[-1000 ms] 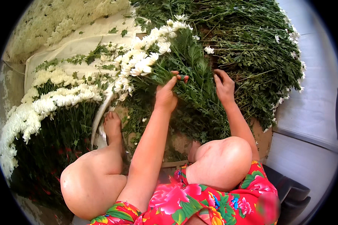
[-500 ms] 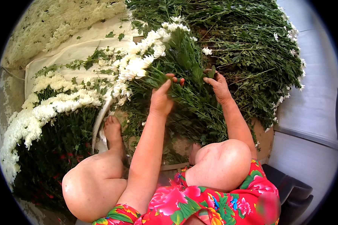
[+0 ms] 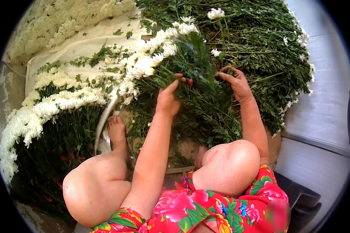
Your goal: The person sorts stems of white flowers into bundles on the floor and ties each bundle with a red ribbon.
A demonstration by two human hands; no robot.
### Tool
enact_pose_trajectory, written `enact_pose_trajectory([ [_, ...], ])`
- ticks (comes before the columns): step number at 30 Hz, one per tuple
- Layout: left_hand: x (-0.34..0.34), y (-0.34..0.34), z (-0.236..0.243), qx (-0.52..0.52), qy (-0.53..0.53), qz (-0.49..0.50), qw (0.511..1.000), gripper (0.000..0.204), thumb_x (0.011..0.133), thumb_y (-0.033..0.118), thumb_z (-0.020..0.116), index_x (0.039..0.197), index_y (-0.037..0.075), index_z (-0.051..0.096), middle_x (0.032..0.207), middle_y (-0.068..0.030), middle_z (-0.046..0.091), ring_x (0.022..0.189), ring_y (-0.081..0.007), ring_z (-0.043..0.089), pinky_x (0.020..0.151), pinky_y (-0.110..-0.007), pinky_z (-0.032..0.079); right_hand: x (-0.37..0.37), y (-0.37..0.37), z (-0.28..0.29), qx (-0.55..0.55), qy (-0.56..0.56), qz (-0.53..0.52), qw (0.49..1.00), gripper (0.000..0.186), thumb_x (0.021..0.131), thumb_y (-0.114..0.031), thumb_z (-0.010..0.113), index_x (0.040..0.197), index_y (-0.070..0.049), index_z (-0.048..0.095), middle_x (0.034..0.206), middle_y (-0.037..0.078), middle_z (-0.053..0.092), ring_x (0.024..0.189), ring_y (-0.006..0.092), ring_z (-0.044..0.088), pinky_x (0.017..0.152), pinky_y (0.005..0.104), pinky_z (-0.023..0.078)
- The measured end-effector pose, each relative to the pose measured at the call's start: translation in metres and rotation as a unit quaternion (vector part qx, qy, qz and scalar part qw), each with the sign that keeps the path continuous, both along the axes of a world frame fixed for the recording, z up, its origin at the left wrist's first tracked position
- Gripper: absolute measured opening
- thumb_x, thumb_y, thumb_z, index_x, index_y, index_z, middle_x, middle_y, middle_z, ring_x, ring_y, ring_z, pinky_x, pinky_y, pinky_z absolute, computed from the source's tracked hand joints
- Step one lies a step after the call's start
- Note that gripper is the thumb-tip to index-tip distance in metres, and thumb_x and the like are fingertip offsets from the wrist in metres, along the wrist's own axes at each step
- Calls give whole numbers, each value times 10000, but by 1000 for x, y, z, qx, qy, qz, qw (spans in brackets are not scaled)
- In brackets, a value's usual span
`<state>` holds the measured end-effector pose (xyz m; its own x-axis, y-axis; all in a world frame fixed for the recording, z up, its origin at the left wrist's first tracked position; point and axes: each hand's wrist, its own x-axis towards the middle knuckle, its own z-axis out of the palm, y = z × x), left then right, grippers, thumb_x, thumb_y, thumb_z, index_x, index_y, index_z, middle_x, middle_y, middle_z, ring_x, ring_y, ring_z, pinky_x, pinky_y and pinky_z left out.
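Observation:
My left hand (image 3: 169, 99) is closed around the stems of a bunch of white chrysanthemums (image 3: 142, 66). Their blooms fan out up and to the left, and leafy green stems spread below and right of the hand. To the right of the bunch, my right hand (image 3: 237, 85) is pinched, thumb against fingers, at the leafy stem of a chrysanthemum. A single white bloom (image 3: 216, 14), blurred by motion, stands above that hand and seems to belong to this stem; the stem's full length is hard to follow among the greenery.
A large heap of cut chrysanthemum stems (image 3: 260, 46) fills the far right. Finished-looking white bunches (image 3: 66, 101) stand at the left. Pale cloth (image 3: 81, 48) with loose leaves lies behind them, below a mass of cream flowers (image 3: 66, 23). A white panel (image 3: 322, 77) borders the right.
My right hand has moved slightly right and up, away from the bunch. A blurred white bloom has appeared above it. My left hand keeps its hold, almost unmoved.

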<state>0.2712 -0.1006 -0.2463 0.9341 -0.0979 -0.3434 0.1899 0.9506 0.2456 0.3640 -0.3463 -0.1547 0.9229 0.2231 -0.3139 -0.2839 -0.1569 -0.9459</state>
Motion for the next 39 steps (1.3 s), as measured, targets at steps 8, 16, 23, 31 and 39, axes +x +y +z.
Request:
enact_pose_trajectory([
  [8,1,1,6,-12,9,4,1000,214,1047,113,560,1236,39,631,1067,-87,696,1087,-325,689,947,-486,578,26,-2,57,-110,-110,16,988,151,945,-48,711,1090,-32,750,907,64,754,813,145,705,778,309,553],
  [16,1,11,1,4,5,-9,1000,254,1083,163,537,1292,33,600,1055,-50,669,1058,-287,677,979,-463,564,64,-11,92,-187,-137,37,972,183,975,-157,732,1127,-59,760,930,50,764,827,123,714,767,300,575],
  [23,1,9,4,-11,21,-5,1000,225,1033,107,617,1229,1,642,997,-65,695,945,-288,696,874,-445,576,100,-27,131,-86,-195,-24,977,198,1032,-225,671,1185,-120,742,947,34,750,880,141,719,752,340,593],
  [31,0,13,-6,-11,27,8,1000,206,1055,134,592,1220,23,645,1021,-62,697,980,-286,691,900,-457,582,104,-28,156,-25,-111,68,991,153,1060,-254,616,1060,-126,699,1153,122,750,1073,204,724,848,370,616],
  [39,3,9,-5,-13,36,10,999,200,1051,104,585,1213,5,646,1043,-76,699,1002,-304,695,919,-466,587,84,-12,123,43,-75,121,989,144,1033,-237,658,1087,-139,748,1326,57,695,1299,199,593,972,379,523],
])
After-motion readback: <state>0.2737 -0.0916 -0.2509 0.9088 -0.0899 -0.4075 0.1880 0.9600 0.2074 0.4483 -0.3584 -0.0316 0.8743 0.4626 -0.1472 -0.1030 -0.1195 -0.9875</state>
